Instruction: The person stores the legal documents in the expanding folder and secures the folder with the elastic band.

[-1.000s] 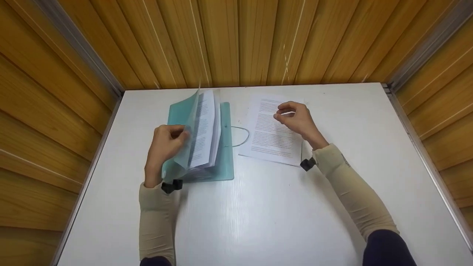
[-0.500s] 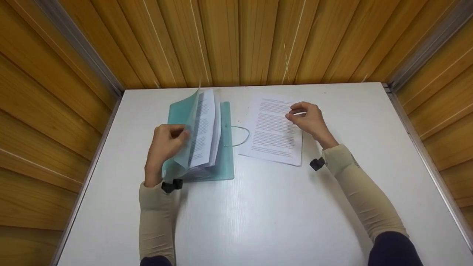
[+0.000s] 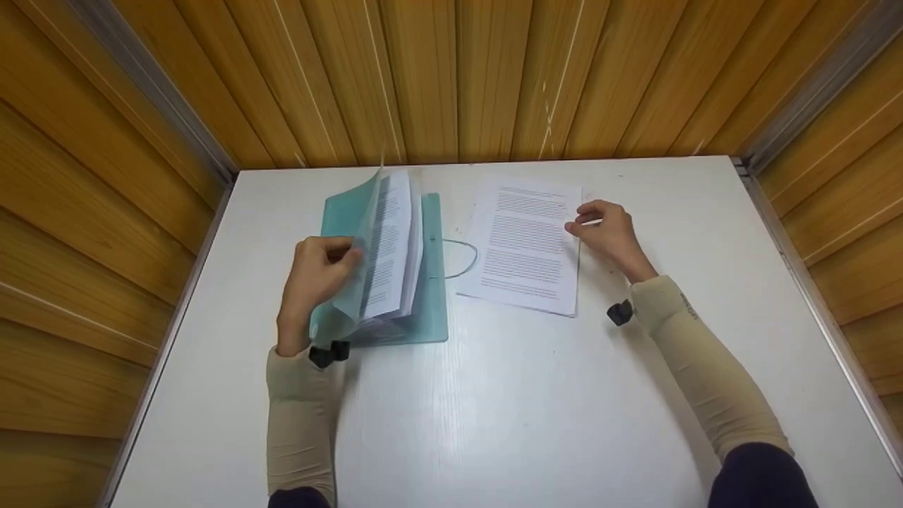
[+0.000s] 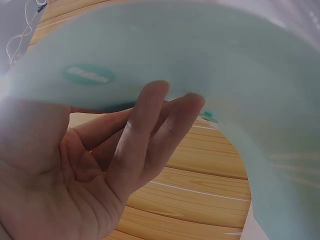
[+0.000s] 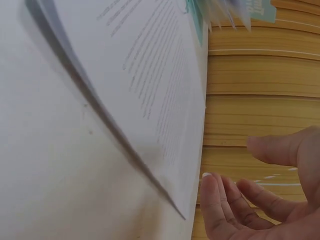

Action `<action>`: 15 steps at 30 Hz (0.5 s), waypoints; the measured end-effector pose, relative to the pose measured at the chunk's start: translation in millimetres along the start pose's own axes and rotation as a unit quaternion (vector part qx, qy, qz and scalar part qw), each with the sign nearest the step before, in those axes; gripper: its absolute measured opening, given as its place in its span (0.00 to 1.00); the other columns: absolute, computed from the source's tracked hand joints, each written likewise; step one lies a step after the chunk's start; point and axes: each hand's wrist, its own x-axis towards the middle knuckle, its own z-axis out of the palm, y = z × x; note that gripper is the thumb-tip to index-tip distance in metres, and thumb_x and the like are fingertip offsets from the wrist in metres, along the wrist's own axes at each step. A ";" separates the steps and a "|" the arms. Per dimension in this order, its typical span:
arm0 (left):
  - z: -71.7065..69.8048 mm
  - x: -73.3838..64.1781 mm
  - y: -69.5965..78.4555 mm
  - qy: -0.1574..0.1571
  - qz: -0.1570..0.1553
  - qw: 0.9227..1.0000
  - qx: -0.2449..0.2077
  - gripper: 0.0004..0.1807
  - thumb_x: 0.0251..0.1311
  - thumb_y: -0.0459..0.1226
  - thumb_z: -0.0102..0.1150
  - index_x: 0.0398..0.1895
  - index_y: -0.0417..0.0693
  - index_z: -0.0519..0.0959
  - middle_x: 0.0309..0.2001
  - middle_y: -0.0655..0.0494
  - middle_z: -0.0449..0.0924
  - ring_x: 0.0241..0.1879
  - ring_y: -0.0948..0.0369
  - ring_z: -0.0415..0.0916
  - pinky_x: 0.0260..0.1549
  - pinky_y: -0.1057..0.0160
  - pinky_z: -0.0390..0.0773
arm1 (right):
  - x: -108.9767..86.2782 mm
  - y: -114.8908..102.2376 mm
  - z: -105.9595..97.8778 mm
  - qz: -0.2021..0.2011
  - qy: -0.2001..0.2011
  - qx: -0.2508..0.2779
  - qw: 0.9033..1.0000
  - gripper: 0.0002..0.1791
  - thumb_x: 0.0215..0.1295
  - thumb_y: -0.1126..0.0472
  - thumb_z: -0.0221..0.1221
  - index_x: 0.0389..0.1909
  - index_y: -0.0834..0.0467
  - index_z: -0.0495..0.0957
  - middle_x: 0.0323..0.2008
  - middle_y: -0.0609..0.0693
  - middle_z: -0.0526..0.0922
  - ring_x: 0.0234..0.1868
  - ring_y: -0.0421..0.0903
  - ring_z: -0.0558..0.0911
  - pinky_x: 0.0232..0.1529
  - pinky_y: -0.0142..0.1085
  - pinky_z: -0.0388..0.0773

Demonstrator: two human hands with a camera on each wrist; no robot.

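Observation:
My left hand (image 3: 316,274) pinches the bent, translucent teal front cover (image 4: 220,55) of a folder between thumb and fingers. An oval logo shows on that plastic in the left wrist view. Behind the cover, printed sheets (image 3: 386,268) stand half raised inside the teal folder (image 3: 432,310). My right hand (image 3: 608,231) hovers at the right edge of a printed paper stack (image 3: 525,247) lying on the table. A gap parts its thumb from its loosely bent fingers, and nothing is between them, as the right wrist view (image 5: 265,190) also shows.
A thin elastic cord (image 3: 474,257) loops from the folder's right edge toward the paper stack. The white table (image 3: 451,423) meets wood-panelled walls (image 3: 480,85) at the back and sides. White cables (image 4: 19,42) hang at the corner of the left wrist view.
My right hand has moved to the right, from over the printed stack to its right edge, uncovering more text. The left hand and the folder cover have stayed in place.

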 end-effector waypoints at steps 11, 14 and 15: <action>-1.2 0.8 -1.0 -0.010 -0.011 1.000 -0.006 0.16 0.71 0.35 0.61 0.57 0.39 0.88 0.47 0.44 0.91 0.38 0.52 0.82 0.40 0.56 0.81 | 4.3 22.5 8.9 0.054 -0.007 -0.027 0.998 0.31 0.69 0.55 0.69 0.67 0.66 0.73 0.60 0.64 0.80 0.56 0.57 0.81 0.52 0.43 0.78; -1.0 0.6 -1.0 -0.009 -0.010 1.000 -0.005 0.17 0.71 0.35 0.61 0.57 0.39 0.88 0.48 0.44 0.91 0.39 0.52 0.82 0.41 0.57 0.82 | 4.3 24.1 12.0 0.056 -0.002 -0.022 0.998 0.32 0.67 0.56 0.71 0.66 0.67 0.74 0.59 0.64 0.80 0.55 0.56 0.81 0.52 0.43 0.78; -1.0 0.5 -1.0 -0.009 -0.009 1.000 -0.006 0.17 0.71 0.35 0.61 0.57 0.38 0.88 0.48 0.44 0.91 0.39 0.52 0.82 0.40 0.57 0.82 | 4.2 24.4 13.3 0.055 0.000 -0.020 0.998 0.32 0.66 0.56 0.71 0.65 0.67 0.74 0.58 0.64 0.80 0.54 0.56 0.80 0.52 0.42 0.78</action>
